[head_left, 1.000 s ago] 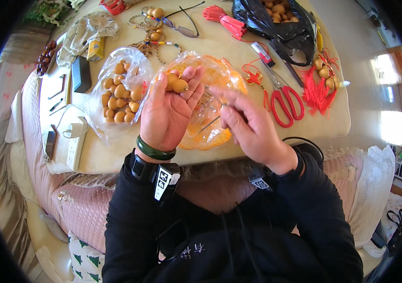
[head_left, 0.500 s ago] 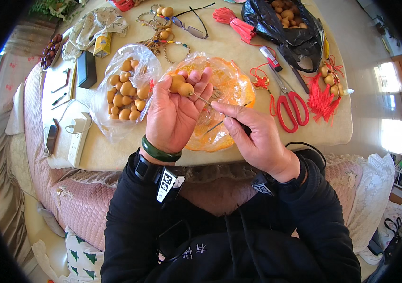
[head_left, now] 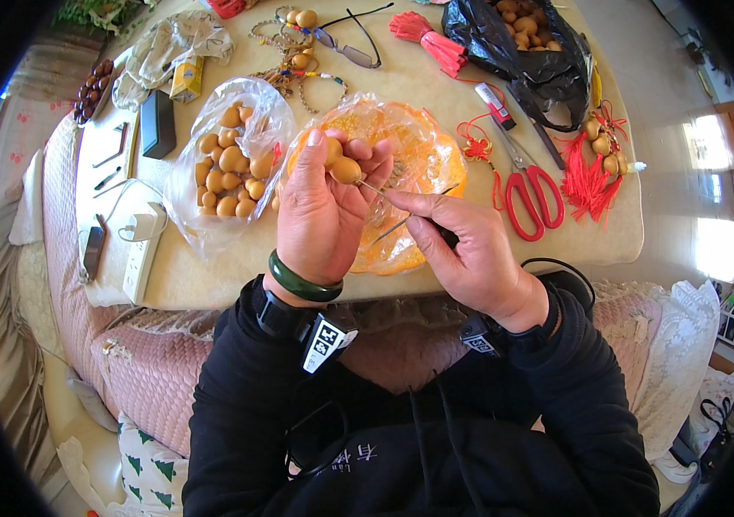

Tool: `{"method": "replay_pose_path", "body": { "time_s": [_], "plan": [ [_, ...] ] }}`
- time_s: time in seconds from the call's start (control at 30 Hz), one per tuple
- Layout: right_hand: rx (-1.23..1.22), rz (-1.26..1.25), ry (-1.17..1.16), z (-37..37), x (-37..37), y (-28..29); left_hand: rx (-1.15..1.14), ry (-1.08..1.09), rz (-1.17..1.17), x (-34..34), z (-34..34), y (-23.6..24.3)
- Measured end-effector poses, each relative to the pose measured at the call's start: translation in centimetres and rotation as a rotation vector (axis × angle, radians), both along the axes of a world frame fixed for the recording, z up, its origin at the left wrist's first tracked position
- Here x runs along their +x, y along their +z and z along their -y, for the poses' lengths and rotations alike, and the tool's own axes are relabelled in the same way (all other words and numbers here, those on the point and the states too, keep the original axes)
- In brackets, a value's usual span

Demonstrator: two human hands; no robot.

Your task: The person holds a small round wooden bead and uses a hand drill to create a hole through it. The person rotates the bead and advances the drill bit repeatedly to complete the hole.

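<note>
**A:** Going big to small: our cream surface (head_left: 436, 82) carries a black bag (head_left: 539, 65) of small gourds at the far right, then a clear bag (head_left: 229, 164) of tan gourds at left, mouth open so we can grab one easily. An orange-tinted bag (head_left: 423, 159) lies just beneath our hands, likely to catch bits.

**B:** Yep. Our left hand (head_left: 324, 215) has its grip pinching one small gourd (head_left: 343, 169), raised over that bag. Our right hand (head_left: 470, 250) pinches a thin needle-like tool (head_left: 371, 187), tip at the gourd. Red scissors (head_left: 530, 194) wait near right; a small yellow box (head_left: 184, 77) sits far left.
</note>
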State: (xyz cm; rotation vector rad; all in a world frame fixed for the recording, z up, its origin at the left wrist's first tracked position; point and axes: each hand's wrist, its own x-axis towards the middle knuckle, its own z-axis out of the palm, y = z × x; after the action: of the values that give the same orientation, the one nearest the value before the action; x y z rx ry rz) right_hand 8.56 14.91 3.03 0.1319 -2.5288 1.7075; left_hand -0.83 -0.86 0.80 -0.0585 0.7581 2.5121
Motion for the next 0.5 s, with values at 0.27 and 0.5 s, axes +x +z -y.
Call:
{"method": "replay_pose_path", "body": {
  "time_s": [0.27,0.5],
  "plan": [
    [-0.123,-0.043,-0.014,0.7,-0.1,-0.3,0.003,0.076,-0.057,1.1,-0.8,0.0],
    [-0.264,0.109,-0.002,0.7,0.2,-0.1,0.000,0.074,-0.098,1.3,-0.8,0.1]
  ]
}}
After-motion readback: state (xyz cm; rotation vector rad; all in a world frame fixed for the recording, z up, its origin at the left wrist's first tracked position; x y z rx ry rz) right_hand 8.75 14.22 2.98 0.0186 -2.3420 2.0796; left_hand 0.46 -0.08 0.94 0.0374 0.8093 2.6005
